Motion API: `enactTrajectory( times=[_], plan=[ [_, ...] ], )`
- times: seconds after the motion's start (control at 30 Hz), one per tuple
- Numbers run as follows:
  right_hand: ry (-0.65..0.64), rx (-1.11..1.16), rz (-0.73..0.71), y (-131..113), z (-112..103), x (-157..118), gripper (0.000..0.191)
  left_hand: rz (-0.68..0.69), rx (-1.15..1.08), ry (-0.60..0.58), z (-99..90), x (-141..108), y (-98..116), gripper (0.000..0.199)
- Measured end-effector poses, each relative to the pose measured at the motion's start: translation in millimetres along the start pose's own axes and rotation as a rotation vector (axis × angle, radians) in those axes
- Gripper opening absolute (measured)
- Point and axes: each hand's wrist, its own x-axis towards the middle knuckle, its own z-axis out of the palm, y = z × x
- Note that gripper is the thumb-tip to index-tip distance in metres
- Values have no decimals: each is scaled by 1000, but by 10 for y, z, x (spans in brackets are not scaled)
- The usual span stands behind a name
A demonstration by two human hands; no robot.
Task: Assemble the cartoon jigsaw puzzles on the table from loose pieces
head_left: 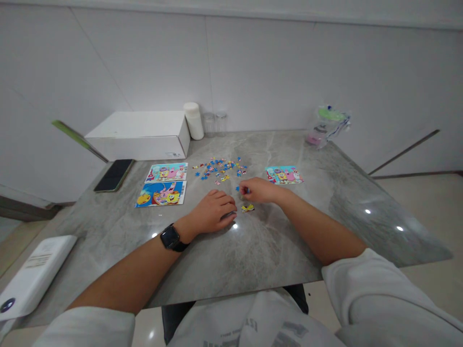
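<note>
My left hand [217, 211] rests palm down on the grey table, fingers loosely stretched and holding nothing I can see. My right hand [259, 190] is closed in a pinch, with a bit of a blue puzzle piece [247, 191] showing at the fingers. Just left of these fingertips lies another blue piece [238, 189]. Between the hands, a small yellow cluster of puzzle pieces [248, 208] lies on the table. Beyond them spreads a loose pile of small puzzle pieces [219, 167], mostly blue with some yellow and pink.
Two cartoon picture cards [166, 172] lie at left, one below the other; a similar card [285, 175] is at right. Around them are a phone [114, 175], white box [141, 130], white bottle [194, 121], glass jars [214, 124], plastic bag [327, 126] and white device [38, 272].
</note>
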Motion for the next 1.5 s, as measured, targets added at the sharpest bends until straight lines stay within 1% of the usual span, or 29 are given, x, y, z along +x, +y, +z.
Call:
enactTrajectory(
  times=[0.2,0.3,0.4,0.57,0.73,0.93,1.17,1.27,1.5],
  plan=[
    [-45,105,-9,135,-237,-87,22,92,-66,-86,31,35,107,31],
    [-80,143,8,183,-281,-111,21,121,-85,-108,59,41,149,33],
    [-121,154,36,191,-253,-98,25,133,-93,-114,75,39,173,36],
    [-183,137,21,143,-188,-62,31,125,-91,-123,75,34,186,36],
    [-217,104,38,89,-183,-65,31,129,-99,-121,71,36,179,37],
    [-205,46,48,35,-151,-68,30,119,-106,-126,56,44,185,36],
    [-178,1,23,-2,-112,-59,29,124,-93,-142,62,42,177,37],
    [-165,-20,17,-9,-98,-59,28,122,-100,-131,68,41,176,37],
    [-148,-64,0,-26,-58,-54,32,120,-109,-132,55,50,182,36]
  ],
)
